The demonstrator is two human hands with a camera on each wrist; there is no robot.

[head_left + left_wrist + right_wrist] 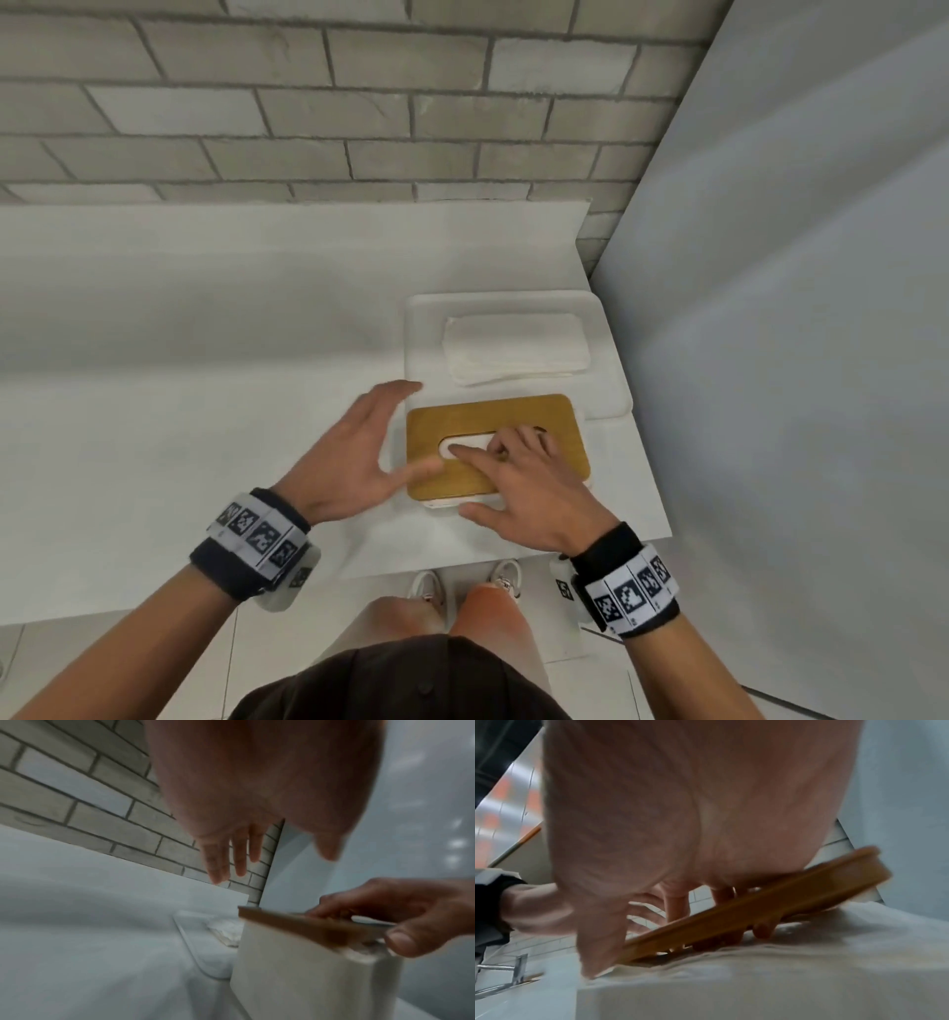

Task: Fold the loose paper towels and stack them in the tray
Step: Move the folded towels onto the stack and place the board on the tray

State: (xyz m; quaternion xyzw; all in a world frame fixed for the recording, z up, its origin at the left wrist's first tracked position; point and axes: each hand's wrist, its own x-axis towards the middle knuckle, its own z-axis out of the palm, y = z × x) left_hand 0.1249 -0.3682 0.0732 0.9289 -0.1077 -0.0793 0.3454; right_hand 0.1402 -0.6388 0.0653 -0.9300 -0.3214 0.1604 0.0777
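Your right hand (pixel 518 488) hooks curled fingers through the slot of the wooden lid (pixel 544 416), thumb under its near edge. Your left hand (pixel 354 452) hovers spread just beside it.

Smooth wooden lid (pixel 493 416), matt white plastic tray (pixel 421 334), soft paper towels (pixel 516 347), rough grey brick wall (pixel 308 103)

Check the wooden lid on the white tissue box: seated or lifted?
Lifted at the near edge: the wooden lid tilts off the white tissue box, with right hand fingers through its slot.

Both wrists wear dark bands (pixel 251 545) with white checker-marked strips (pixel 634 591), above a dark top (pixel 400 683) and pale shoes (pixel 426 586).
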